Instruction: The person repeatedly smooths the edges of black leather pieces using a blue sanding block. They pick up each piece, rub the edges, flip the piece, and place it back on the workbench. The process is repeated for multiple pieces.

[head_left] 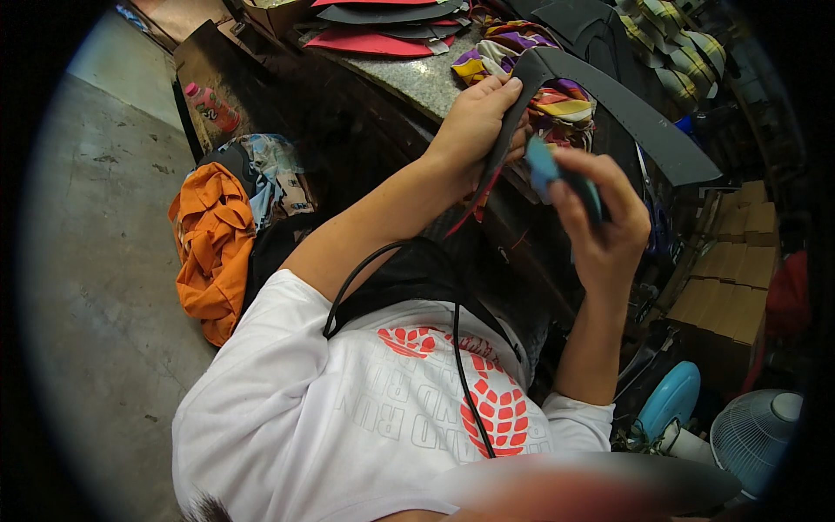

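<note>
My left hand point(477, 130) is closed on a long, curved dark grey fabric piece point(622, 109), pinching it near one end with the thumb on top. The piece arches out to the right, and a red edge shows at its lower end below my fingers. Close beside it, my right hand point(604, 204) is closed around a small teal-and-black tool point(544, 163). Motion blurs the tool, so its exact kind cannot be made out. Bunched multicoloured patterned cloth point(561, 104) lies just behind the grey piece.
Stacked red and black curved pieces point(383, 39) lie on the speckled tabletop point(404, 80). Orange cloth point(211, 235) hangs at the left, near a pink bottle point(211, 106). Plaid pieces point(683, 52) are at the far right; cardboard boxes point(731, 261) and a fan point(755, 431) stand below.
</note>
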The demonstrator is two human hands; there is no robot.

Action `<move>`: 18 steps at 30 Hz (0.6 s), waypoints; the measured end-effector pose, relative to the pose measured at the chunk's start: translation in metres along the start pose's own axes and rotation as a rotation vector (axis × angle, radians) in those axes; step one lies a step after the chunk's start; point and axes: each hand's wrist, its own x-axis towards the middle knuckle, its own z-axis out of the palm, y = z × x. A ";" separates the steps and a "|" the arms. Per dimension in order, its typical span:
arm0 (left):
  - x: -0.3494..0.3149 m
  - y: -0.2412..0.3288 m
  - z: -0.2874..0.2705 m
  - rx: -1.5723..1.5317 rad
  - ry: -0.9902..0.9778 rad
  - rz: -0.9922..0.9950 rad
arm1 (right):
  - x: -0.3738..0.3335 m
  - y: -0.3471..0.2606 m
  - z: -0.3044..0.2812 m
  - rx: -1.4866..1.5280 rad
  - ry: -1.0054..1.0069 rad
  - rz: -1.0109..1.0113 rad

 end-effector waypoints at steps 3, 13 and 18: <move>-0.009 -0.004 0.004 -0.054 -0.019 -0.042 | 0.004 0.008 0.008 -0.287 0.103 -0.029; -0.018 -0.011 0.011 -0.082 -0.087 -0.129 | 0.006 0.045 0.006 -0.683 0.295 -0.102; -0.016 -0.005 0.011 -0.033 -0.051 -0.118 | -0.002 0.041 0.005 -0.598 0.275 0.014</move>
